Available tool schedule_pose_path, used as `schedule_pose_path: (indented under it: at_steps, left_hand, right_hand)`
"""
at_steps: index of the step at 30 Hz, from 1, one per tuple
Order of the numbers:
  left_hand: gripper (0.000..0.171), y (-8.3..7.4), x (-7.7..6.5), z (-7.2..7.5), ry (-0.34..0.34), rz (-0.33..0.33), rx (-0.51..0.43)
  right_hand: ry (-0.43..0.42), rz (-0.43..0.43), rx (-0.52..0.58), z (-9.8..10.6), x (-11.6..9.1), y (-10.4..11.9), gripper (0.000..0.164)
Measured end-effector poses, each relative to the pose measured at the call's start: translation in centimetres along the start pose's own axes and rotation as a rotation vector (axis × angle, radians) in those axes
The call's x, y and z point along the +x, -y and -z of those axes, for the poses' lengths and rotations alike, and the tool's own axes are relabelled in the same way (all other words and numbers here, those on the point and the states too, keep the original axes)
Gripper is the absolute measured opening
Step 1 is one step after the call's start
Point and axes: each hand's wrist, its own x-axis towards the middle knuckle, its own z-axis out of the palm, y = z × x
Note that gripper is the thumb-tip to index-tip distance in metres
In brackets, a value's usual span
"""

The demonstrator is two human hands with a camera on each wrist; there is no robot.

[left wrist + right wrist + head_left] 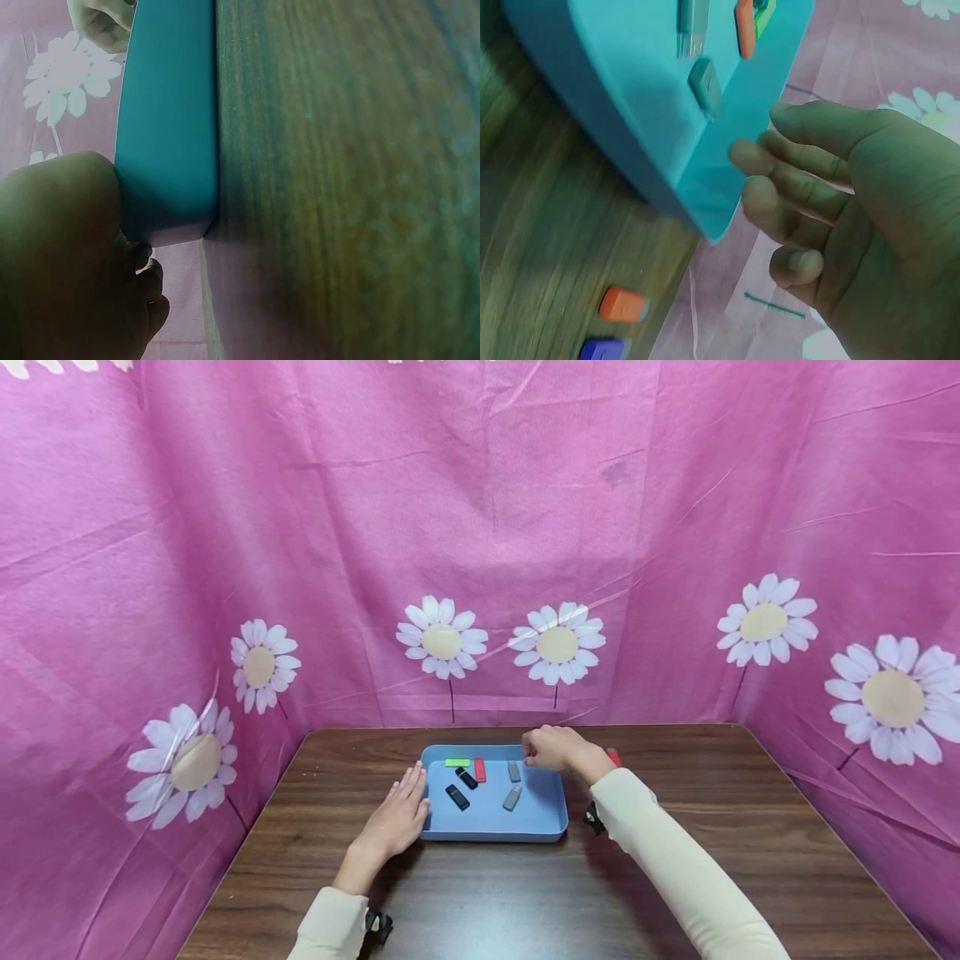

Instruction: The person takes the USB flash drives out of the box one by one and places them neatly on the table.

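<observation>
1. Over the tray (487, 822), likely a gap between grasps; the next calls for a fingertip pinch.
2. Six memory sticks (457, 797) show inside; an orange stick (622, 304) and a purple stick (604, 349) lie on the table (495, 893).
3. Right hand (555, 747): empty, fingers loosely curled.
4. Left hand (397, 817): holding nothing, straight-fingered, touching the tray's left side.

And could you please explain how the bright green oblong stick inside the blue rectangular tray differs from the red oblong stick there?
Colour: the bright green oblong stick is vivid green, while the red oblong stick is red.
Pose: the green stick lies sideways, but the red stick lies roughly front to back.
Place: the green stick is farther left than the red stick.
Shared: both lie in the blue rectangular tray, and neither is held.
</observation>
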Motion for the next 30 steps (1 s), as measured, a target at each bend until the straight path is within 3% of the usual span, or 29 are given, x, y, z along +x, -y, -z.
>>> schedule_pose_path:
  at_steps: [6, 17, 30]
  left_hand:
    - [0.059, -0.2, -0.1, 0.3, -0.013, -0.012, -0.006]
    - [0.058, -0.3, -0.1, 0.3, -0.004, -0.006, -0.006]
    - [0.059, -0.3, -0.2, 0.2, -0.007, -0.003, -0.010]
  right_hand:
    - [0.069, -0.025, 0.021, -0.2, 0.7, 1.5, 0.010]
    - [0.264, -0.164, 0.036, -0.4, 1.2, 3.7, 0.019]
    - [0.314, -0.244, -0.032, -0.5, 1.3, 5.6, 0.031]
